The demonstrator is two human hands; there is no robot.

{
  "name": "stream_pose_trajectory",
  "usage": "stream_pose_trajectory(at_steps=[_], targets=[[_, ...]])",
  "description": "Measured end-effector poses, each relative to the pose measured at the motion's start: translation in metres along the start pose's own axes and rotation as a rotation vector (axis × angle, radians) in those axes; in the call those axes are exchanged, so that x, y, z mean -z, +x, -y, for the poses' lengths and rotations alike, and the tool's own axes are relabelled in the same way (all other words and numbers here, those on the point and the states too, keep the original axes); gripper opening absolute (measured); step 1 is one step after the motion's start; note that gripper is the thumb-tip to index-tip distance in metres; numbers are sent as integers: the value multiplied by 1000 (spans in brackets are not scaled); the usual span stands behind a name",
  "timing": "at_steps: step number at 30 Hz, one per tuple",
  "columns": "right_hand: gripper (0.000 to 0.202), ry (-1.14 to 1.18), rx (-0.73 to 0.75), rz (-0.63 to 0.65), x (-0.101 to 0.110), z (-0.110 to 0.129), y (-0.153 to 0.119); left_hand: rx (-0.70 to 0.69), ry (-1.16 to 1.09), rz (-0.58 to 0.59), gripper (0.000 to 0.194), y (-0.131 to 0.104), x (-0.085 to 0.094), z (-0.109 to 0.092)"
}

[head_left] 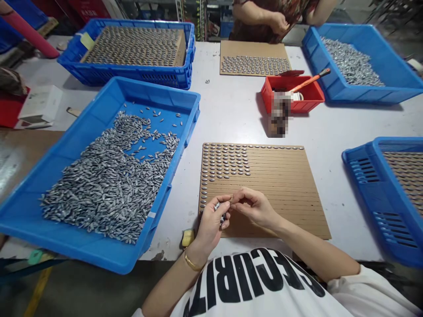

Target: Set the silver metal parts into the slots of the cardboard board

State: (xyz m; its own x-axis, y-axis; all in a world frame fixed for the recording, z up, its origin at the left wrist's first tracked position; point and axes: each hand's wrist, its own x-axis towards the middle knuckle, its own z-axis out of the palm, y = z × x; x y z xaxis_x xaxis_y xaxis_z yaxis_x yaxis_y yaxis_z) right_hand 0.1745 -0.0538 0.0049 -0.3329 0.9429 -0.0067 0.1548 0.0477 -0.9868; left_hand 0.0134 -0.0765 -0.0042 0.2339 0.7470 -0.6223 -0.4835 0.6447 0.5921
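In the head view, the left hand curls around several small metal pieces, above the lined cardboard. The right hand meets it; whether it pinches one, I cannot tell. If the left grip loosens, pieces may drop and disturb the laid rows.

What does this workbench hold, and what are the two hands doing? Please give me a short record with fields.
Left hand: curled around small grey pieces
Right hand: fingertips at the left hand's fingertips; whether they pinch anything is unclear
Cardboard sheet: under the hands; pieces in rows, mostly far left, one row along the far edge
Blue tray: left of the sheet, loose pieces heaped inside
Red box: beyond the sheet, orange-handled tool leaning out
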Motion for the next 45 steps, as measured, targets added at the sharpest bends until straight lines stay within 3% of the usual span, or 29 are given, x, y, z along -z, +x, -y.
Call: stream_pose_trajectory(at_steps=[5, 11, 13, 15, 18, 20, 25, 32, 45], targets=[[9, -122, 36, 15, 2, 1, -3, -12, -17, -3, 27, 1, 1, 1], [17, 111, -239, 198, 14, 0, -4, -18, 40, 11, 28, 1, 0, 3], [20, 136, -271, 233, 18, -2, -2, -8, 23, 21, 27, 1, -1, 2], [18, 15, -192, 160, 23, -6, 2, 3, -30, 10, 27, 1, 0, 1], [13, -383, 68, -58, 29, -23, 13, 37, -115, -14, 29, 1, 1, -1], [18, -612, 206, -131, 32, -39, 23, 53, -118, -16, 27, 1, 2, -1], [24, -960, 294, -87, 31, -70, 41, 37, -72, -12, 24, 0, 0, 0], [25, -1177, 302, -25, 27, -68, 45, 42, -48, 35, 26, 0, 0, 1], [24, -1265, 329, 36, 27, -70, 44, 17, -34, 31, 28, -1, 1, 0]])
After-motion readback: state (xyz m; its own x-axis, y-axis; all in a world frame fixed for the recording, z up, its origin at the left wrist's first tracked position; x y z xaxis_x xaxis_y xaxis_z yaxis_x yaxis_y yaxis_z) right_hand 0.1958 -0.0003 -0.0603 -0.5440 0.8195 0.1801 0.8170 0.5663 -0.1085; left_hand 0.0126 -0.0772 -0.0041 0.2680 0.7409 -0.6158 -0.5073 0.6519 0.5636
